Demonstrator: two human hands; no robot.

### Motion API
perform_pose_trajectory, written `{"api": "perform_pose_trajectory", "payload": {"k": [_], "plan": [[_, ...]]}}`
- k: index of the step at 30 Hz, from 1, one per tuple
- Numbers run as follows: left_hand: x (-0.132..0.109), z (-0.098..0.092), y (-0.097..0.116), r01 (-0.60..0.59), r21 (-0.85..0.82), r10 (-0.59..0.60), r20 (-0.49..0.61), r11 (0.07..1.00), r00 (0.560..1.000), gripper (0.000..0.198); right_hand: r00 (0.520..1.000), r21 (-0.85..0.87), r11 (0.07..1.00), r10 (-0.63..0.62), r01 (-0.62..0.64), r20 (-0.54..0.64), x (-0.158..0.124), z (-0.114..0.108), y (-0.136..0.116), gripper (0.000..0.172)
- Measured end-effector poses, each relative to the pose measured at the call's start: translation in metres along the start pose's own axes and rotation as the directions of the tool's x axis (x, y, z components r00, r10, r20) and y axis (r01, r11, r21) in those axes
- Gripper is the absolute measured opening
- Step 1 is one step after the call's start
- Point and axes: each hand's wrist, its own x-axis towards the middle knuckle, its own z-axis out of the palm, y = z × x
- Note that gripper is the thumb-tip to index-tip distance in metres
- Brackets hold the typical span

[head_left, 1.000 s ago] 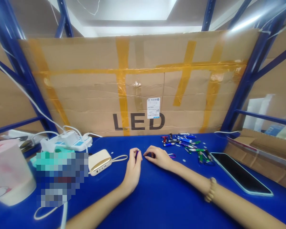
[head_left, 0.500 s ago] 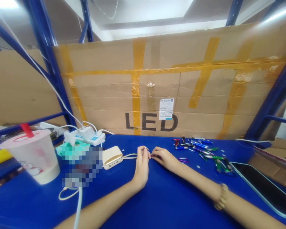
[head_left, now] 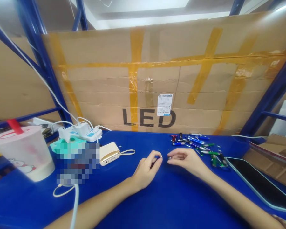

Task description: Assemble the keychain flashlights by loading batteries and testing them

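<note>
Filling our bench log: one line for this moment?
left hand: pinches small dark item | right hand: pinches small metal piece | nearby: keychain flashlights

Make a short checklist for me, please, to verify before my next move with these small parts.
1. Left hand holds the slim dark-blue tube: ok.
2. Right hand pinches the small silver metal piece: ok.
3. Both hands are apart, not touching: ok.
4. Pile of small coloured metal tubes and clips lies away from the hands: ok.
5. Black glass smartphone lies away from the right forearm: ok.
6. Held parts undamaged: cannot tell, too small.
</note>
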Motion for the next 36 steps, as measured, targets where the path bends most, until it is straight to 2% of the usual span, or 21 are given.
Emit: {"api": "perform_pose_trajectory", "payload": {"k": [5, 10, 14, 19, 25, 30, 33, 36], "plan": [[-0.001, -0.001, 0.007, -0.039, 0.248, 0.008, 0.123, 0.968, 0.992, 0.023, 0.994, 0.081, 0.996, -0.040, 0.048, -0.103, -0.009, 0.004, -0.011, 0.039], [0.001, 0.002, 0.007, -0.069, 0.359, 0.007, 0.172, 0.931, 0.985, 0.023, 0.998, 0.113, 0.993, -0.020, 0.027, -0.065, -0.014, 0.016, -0.013, 0.035], [0.002, 0.004, 0.004, -0.040, 0.402, -0.015, 0.132, 0.915, 0.991, 0.022, 0.997, 0.140, 0.989, -0.042, 0.050, -0.059, -0.015, 0.023, -0.010, 0.030], [0.004, 0.005, 0.003, 0.023, 0.448, -0.073, 0.093, 0.894, 0.993, 0.025, 0.994, 0.145, 0.988, -0.028, 0.044, -0.109, -0.013, 0.017, -0.009, 0.030], [0.007, 0.004, 0.003, 0.062, 0.441, -0.089, 0.041, 0.896, 0.995, 0.026, 0.970, -0.018, 0.986, -0.166, 0.165, -0.180, -0.012, 0.007, -0.011, 0.015], [0.005, 0.004, 0.004, 0.048, 0.448, -0.068, 0.030, 0.893, 0.997, 0.025, 0.971, -0.034, 0.980, -0.201, 0.198, -0.129, -0.014, 0.009, -0.009, 0.016], [0.004, 0.005, 0.002, 0.041, 0.414, -0.057, 0.026, 0.909, 0.998, 0.023, 0.982, 0.021, 0.985, -0.170, 0.172, -0.081, -0.014, 0.011, -0.008, 0.018], [0.004, 0.006, -0.001, -0.025, 0.375, 0.026, 0.003, 0.927, 1.000, 0.020, 0.989, 0.112, 0.984, -0.129, 0.136, -0.072, -0.014, 0.010, -0.007, 0.022]]}}
